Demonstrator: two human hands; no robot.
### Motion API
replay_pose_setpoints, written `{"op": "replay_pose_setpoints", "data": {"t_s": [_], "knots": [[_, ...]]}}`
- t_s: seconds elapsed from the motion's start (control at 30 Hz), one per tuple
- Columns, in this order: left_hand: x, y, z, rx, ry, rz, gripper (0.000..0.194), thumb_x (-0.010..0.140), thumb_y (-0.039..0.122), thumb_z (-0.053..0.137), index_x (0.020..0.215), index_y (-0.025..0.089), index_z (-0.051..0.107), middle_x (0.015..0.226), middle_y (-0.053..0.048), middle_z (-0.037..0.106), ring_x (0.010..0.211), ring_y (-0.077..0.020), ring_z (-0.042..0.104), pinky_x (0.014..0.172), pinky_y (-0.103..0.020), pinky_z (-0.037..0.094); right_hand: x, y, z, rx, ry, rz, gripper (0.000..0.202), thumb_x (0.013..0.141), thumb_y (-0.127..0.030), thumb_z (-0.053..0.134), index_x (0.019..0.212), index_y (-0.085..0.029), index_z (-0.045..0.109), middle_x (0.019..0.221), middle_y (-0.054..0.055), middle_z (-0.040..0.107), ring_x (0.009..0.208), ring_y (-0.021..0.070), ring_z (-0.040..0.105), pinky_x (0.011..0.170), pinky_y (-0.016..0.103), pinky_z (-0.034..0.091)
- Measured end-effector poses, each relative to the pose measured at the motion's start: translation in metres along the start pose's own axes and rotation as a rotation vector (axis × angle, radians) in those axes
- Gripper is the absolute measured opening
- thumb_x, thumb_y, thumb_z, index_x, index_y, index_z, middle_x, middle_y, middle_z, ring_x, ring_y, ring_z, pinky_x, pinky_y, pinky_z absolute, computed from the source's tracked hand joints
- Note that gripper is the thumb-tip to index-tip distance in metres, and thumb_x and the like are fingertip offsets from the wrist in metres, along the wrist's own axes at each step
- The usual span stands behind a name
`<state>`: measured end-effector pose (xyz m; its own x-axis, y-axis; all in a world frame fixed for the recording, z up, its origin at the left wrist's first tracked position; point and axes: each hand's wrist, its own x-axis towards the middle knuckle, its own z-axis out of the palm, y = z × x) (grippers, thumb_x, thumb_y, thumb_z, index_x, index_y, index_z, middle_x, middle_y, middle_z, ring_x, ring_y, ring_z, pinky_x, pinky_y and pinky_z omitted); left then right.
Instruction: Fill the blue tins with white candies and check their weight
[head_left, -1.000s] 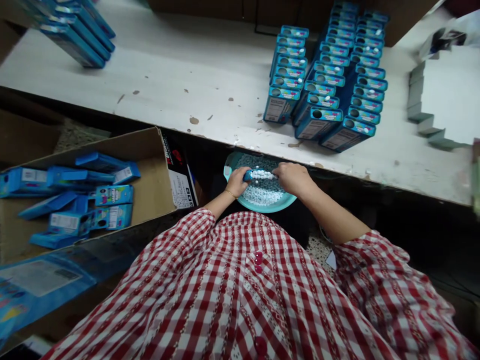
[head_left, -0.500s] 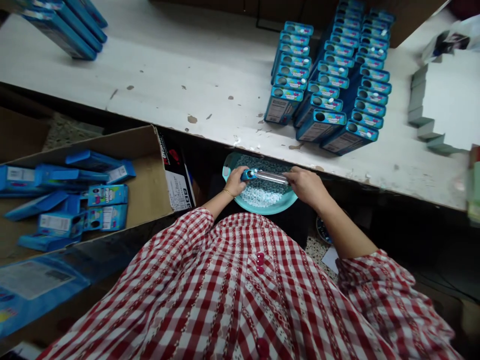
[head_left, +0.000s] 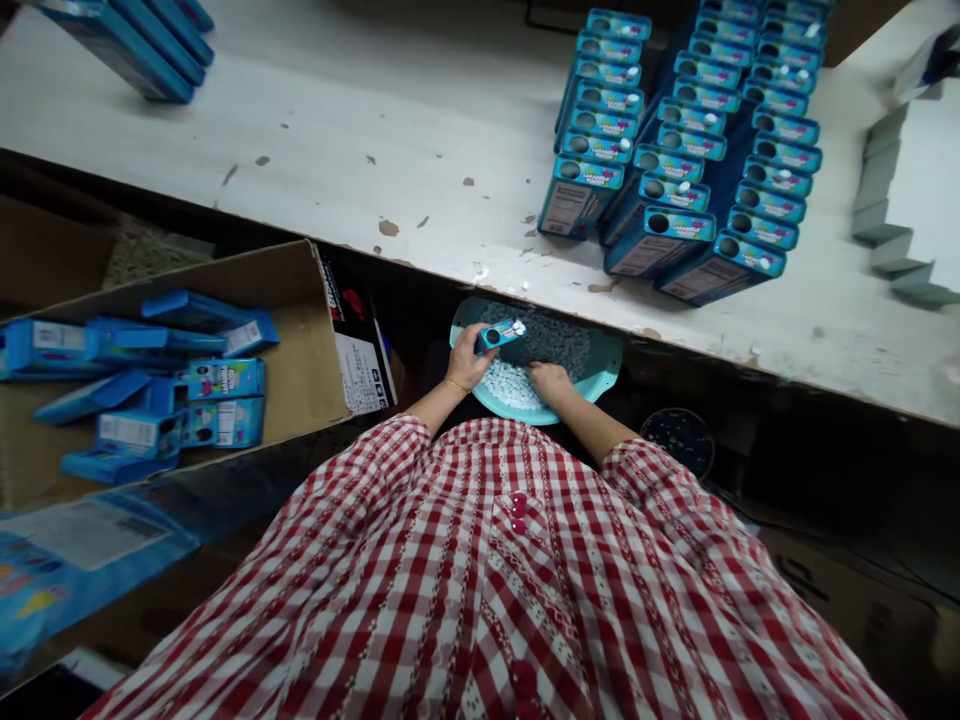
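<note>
My left hand [head_left: 466, 360] grips a small blue printed box [head_left: 501, 334] with a dark round spot on its narrow end and a few white pellets at its right tip. It is held over the left side of a turquoise basin [head_left: 611, 362]. Small white pellets [head_left: 514, 383] fill much of that basin. Down among them is my right hand [head_left: 551, 382], fingers curled and their tips hidden by the pellets. What the fingers hold, if anything, does not show.
Rows of upright blue boxes [head_left: 592, 175] stand on the worn white table [head_left: 330, 190], with more at its far left. A cardboard carton [head_left: 296, 335] of loose blue boxes lies to my left. Stepped white stacks [head_left: 911, 190] are at the right.
My right hand has let go of the clear, shiny tube-like piece, which no longer shows, and moved left and down into the pellets. The box in my left hand has turned slightly.
</note>
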<state>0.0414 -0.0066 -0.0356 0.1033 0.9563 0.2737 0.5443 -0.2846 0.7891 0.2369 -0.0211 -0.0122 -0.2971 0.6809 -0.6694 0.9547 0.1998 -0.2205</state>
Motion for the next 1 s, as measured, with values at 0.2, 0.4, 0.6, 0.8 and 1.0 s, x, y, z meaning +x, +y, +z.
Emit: {"op": "replay_pose_setpoints", "data": {"t_s": [0.2, 0.4, 0.6, 0.8, 1.0], "knots": [[0.001, -0.004, 0.001, -0.058, 0.011, -0.057, 0.041, 0.076, 0.036, 0.063, 0.111, 0.02, 0.047, 0.104, -0.006, 0.062, 0.095, -0.0196, 0.06, 0.083, -0.032, 0.047, 0.0, 0.026, 0.007, 0.199, 0.054, -0.102, 0.031, 0.081, -0.008, 0.052, 0.104, -0.021, 0.069, 0.109, 0.004, 0.067, 0.101, 0.017, 0.061, 0.087, 0.026, 0.046], [0.004, -0.002, 0.003, -0.095, -0.009, -0.064, 0.039, 0.072, 0.028, 0.063, 0.106, 0.02, 0.048, 0.101, -0.005, 0.061, 0.093, -0.0195, 0.059, 0.083, -0.032, 0.047, -0.044, 0.046, -0.03, 0.354, 0.206, -0.155, 0.035, 0.077, -0.012, 0.053, 0.106, -0.02, 0.07, 0.092, 0.004, 0.069, 0.083, 0.0141, 0.063, 0.073, 0.022, 0.047], [0.006, 0.011, 0.01, -0.053, -0.112, -0.013, 0.036, 0.068, 0.018, 0.057, 0.103, 0.019, 0.05, 0.098, -0.006, 0.06, 0.094, -0.0217, 0.057, 0.085, -0.035, 0.046, -0.086, 0.018, -0.097, 0.189, 0.303, -0.127, 0.035, 0.079, -0.015, 0.047, 0.103, -0.022, 0.071, 0.095, 0.005, 0.068, 0.09, 0.0186, 0.061, 0.077, 0.026, 0.045], [0.007, 0.015, 0.014, 0.01, -0.15, -0.028, 0.038, 0.064, 0.013, 0.055, 0.101, 0.019, 0.052, 0.098, -0.007, 0.06, 0.094, -0.0242, 0.056, 0.086, -0.039, 0.044, -0.09, -0.044, -0.135, -0.251, 0.22, 0.036, 0.033, 0.083, -0.015, 0.042, 0.105, -0.013, 0.068, 0.103, 0.017, 0.066, 0.093, 0.0243, 0.063, 0.078, 0.031, 0.045], [0.006, 0.009, 0.017, 0.024, -0.16, -0.017, 0.039, 0.063, 0.012, 0.054, 0.102, 0.018, 0.052, 0.099, -0.008, 0.06, 0.095, -0.0245, 0.055, 0.086, -0.039, 0.043, -0.092, -0.062, -0.139, -0.31, 0.25, -0.035, 0.032, 0.088, -0.015, 0.038, 0.102, -0.01, 0.066, 0.099, 0.018, 0.065, 0.095, 0.0237, 0.061, 0.079, 0.03, 0.043]]}}
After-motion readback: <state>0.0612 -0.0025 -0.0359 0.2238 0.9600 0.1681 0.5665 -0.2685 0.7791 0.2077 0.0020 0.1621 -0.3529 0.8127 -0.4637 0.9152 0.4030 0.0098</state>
